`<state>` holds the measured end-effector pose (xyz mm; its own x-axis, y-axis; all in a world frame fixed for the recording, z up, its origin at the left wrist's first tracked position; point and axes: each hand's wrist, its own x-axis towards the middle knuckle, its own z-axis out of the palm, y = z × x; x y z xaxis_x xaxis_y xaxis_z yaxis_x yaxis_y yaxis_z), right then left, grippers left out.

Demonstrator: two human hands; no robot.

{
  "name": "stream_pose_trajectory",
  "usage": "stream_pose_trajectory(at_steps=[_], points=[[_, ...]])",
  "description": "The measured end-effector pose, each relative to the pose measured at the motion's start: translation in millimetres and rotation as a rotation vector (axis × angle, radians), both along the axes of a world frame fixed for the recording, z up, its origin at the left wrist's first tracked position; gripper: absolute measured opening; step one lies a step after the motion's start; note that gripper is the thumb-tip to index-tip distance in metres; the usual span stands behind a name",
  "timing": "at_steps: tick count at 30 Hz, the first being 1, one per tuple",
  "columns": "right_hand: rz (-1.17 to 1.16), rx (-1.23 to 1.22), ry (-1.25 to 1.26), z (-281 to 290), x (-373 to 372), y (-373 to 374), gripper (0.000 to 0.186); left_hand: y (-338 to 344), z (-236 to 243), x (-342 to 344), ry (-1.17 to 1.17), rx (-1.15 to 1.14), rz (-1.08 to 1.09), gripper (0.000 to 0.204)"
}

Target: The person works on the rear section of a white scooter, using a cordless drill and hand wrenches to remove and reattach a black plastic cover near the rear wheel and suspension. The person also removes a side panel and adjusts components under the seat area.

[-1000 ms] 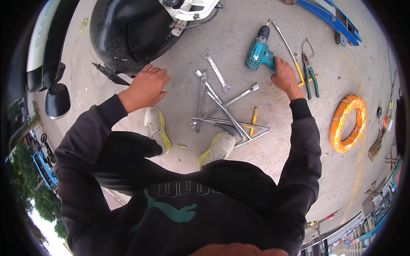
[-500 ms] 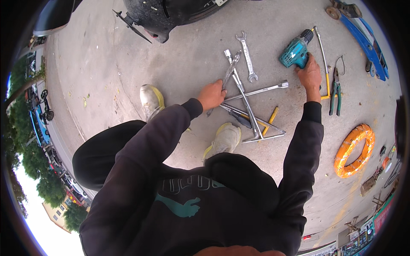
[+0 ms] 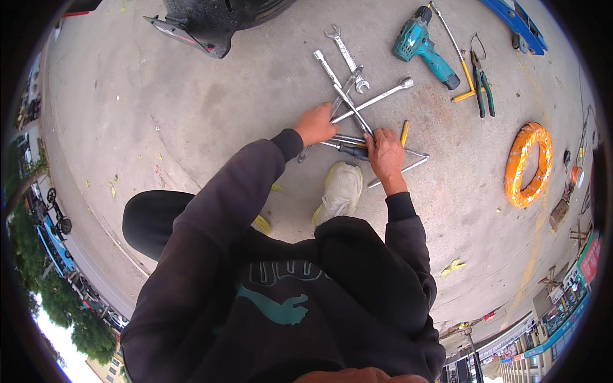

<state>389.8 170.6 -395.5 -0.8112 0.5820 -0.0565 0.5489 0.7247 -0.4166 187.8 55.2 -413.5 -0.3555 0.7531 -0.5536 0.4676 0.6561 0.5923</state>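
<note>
My left hand [image 3: 314,125] is closed around a flat steel bar [image 3: 351,81] among the tools piled on the concrete ground. My right hand [image 3: 385,153] has its fingers curled onto the lower end of a chrome socket wrench [image 3: 352,106], lying across another socket wrench [image 3: 383,94]. Beneath them are yellow-handled tools [image 3: 405,133] and a screwdriver [image 3: 351,150], partly hidden. An open-end wrench [image 3: 345,53] lies just above the pile. The teal drill [image 3: 423,50] lies on the ground to the upper right, beside a long yellow-handled tool [image 3: 468,76] and green-handled pliers [image 3: 485,92].
A black vehicle body part [image 3: 207,22] stands at the top. A blue jack [image 3: 520,22] is at the upper right and an orange-wrapped ring [image 3: 529,165] lies right. My shoe [image 3: 340,191] is just below the pile. Parked bikes [image 3: 57,214] and trees line the left rim.
My right hand has let go of the drill and moved down-left onto the pile. My left hand has come right from the black body part onto the tools.
</note>
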Motion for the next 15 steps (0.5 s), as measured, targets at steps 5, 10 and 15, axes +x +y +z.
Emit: stream_pose_trajectory(at_steps=[5, 10, 15], points=[[-0.313, -0.033, 0.016, 1, 13, -2, 0.021, -2, 9, -22, -0.094, 0.067, -0.021, 0.038], [-0.430, -0.262, 0.144, 16, 26, 24, 0.029, -24, 17, -48, -0.057, 0.062, -0.067, 0.050], [-0.295, -0.254, 0.027, 24, 25, 9, 0.030, -69, 47, -78, -0.153, 0.025, 0.043, 0.052]])
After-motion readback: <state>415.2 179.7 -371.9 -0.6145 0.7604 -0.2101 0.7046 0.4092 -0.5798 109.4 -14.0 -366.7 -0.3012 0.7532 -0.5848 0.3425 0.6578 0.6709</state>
